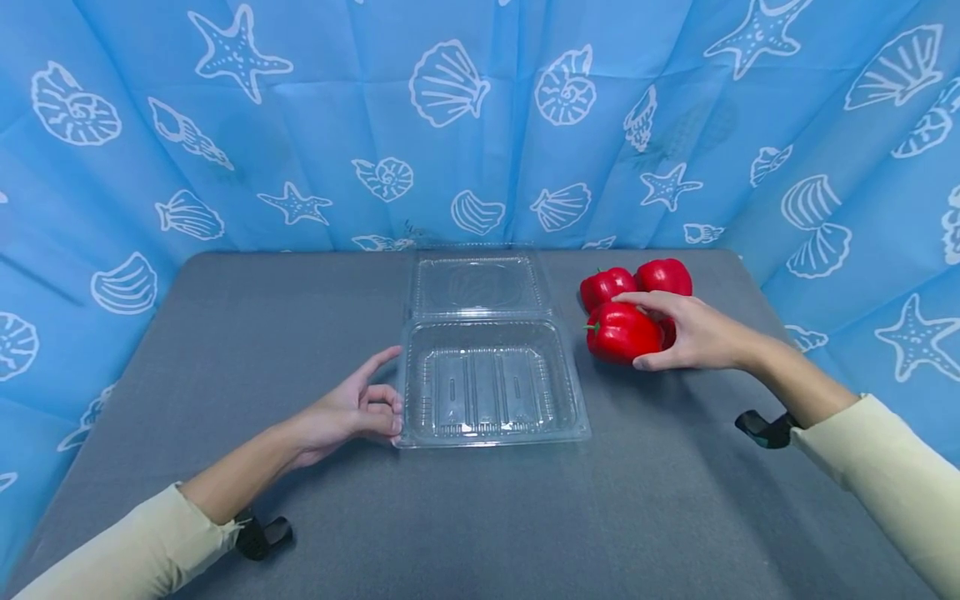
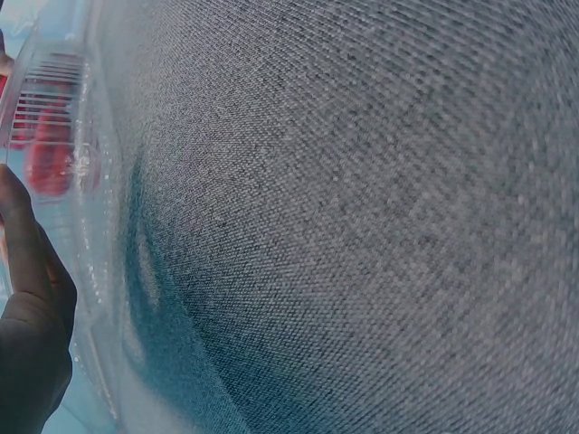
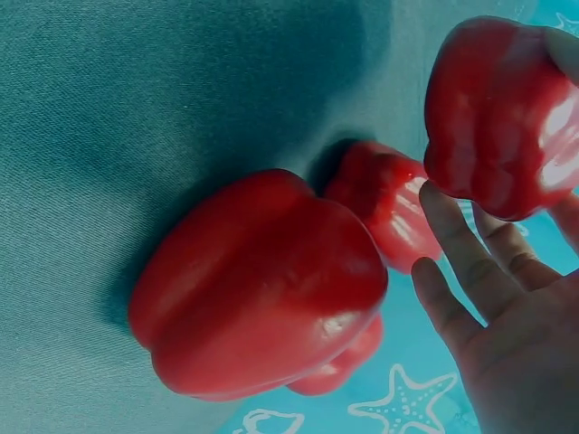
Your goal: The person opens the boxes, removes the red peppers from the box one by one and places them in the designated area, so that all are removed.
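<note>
My right hand (image 1: 693,329) grips a red bell pepper (image 1: 624,333) between thumb and fingers, its green stem pointing left. In the right wrist view, the held bell pepper (image 3: 493,117) is raised off the table, beside the fingers of the hand (image 3: 525,316). Three other red bell peppers sit close by, a large one (image 3: 262,289) nearest that camera. My left hand (image 1: 348,417) holds the left rim of an open clear plastic clamshell container (image 1: 491,440), thumb near its front corner. In the left wrist view, part of the hand (image 2: 32,307) shows against the container's side.
The container's lid (image 1: 480,287) lies folded back toward the far edge of the grey cloth-covered table (image 1: 480,525). Two bell peppers, one left (image 1: 606,287) and one right (image 1: 664,277), rest behind the held one. A blue shell-patterned curtain (image 1: 322,125) surrounds the table's back and sides.
</note>
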### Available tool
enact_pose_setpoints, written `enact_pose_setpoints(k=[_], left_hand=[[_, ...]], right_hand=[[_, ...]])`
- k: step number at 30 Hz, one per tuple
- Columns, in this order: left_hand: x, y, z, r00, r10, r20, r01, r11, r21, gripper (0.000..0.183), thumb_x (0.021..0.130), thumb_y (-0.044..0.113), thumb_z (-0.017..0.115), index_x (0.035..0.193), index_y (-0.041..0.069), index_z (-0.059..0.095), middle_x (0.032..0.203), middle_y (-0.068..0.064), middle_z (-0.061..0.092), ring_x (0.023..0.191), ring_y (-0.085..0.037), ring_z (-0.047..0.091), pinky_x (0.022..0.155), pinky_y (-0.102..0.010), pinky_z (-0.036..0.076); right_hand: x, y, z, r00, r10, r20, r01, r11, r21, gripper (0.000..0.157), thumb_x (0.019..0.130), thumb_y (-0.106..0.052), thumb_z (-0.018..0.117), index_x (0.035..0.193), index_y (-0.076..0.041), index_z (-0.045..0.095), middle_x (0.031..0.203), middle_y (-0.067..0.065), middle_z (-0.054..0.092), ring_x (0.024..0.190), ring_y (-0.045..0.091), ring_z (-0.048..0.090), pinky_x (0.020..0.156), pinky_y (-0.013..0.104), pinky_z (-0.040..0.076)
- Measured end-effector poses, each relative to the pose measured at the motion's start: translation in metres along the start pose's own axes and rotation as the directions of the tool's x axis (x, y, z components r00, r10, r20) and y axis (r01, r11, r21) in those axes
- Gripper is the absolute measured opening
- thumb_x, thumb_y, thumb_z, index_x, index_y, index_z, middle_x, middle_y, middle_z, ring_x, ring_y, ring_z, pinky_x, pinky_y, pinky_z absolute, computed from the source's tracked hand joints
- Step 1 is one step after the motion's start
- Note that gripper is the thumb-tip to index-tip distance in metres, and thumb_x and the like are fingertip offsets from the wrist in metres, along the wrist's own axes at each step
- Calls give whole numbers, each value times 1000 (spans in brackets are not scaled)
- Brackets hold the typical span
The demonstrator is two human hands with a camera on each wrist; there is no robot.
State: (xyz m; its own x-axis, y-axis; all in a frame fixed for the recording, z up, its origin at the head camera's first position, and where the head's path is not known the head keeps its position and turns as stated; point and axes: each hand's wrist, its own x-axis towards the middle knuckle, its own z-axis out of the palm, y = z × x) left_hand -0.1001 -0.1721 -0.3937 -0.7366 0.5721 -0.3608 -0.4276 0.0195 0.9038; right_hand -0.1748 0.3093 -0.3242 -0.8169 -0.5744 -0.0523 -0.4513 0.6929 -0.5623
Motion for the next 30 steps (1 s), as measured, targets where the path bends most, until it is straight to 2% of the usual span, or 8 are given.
enact_pose_setpoints(k=[5, 19, 25, 30], left_hand=[[0, -1, 1, 1000, 4, -5, -4, 1000, 4, 106, 84, -3, 70, 159, 29, 3, 100, -8, 57, 85, -18, 64, 83, -39, 56], [0, 0, 1, 1000, 16, -1, -16, 1000, -5, 106, 84, -4, 70, 159, 28, 3, 99, -8, 57, 84, -17, 64, 82, -38, 56], [-1, 0, 1, 1000, 12, -1, -12, 1000, 2, 106, 84, -3, 70, 159, 29, 3, 100, -7, 58, 85, -17, 64, 83, -38, 56], [-1, 0, 1, 1000, 10, -5, -10, 1000, 2, 106, 84, -3, 70, 159, 29, 3, 100, -7, 58, 85, -17, 64, 82, -38, 56]], right_hand=[[0, 4, 5, 999, -23, 24, 24, 999, -26, 88, 64, -20, 92, 142, -12, 50, 130, 10, 55, 117, 29, 50, 77, 38, 56], [-1, 10, 18, 997, -23, 73, 28, 997, -75, 85, 66, -18, 91, 140, -11, 51, 127, 5, 58, 113, 25, 53, 81, 41, 55], [0, 9, 21, 997, 7, 78, 0, 995, -96, 86, 65, -20, 91, 141, -10, 52, 128, 9, 58, 114, 30, 53, 80, 45, 57], [0, 8, 22, 996, 33, 84, -24, 995, -99, 88, 65, -20, 92, 142, -9, 51, 128, 10, 58, 113, 30, 53, 78, 43, 57]])
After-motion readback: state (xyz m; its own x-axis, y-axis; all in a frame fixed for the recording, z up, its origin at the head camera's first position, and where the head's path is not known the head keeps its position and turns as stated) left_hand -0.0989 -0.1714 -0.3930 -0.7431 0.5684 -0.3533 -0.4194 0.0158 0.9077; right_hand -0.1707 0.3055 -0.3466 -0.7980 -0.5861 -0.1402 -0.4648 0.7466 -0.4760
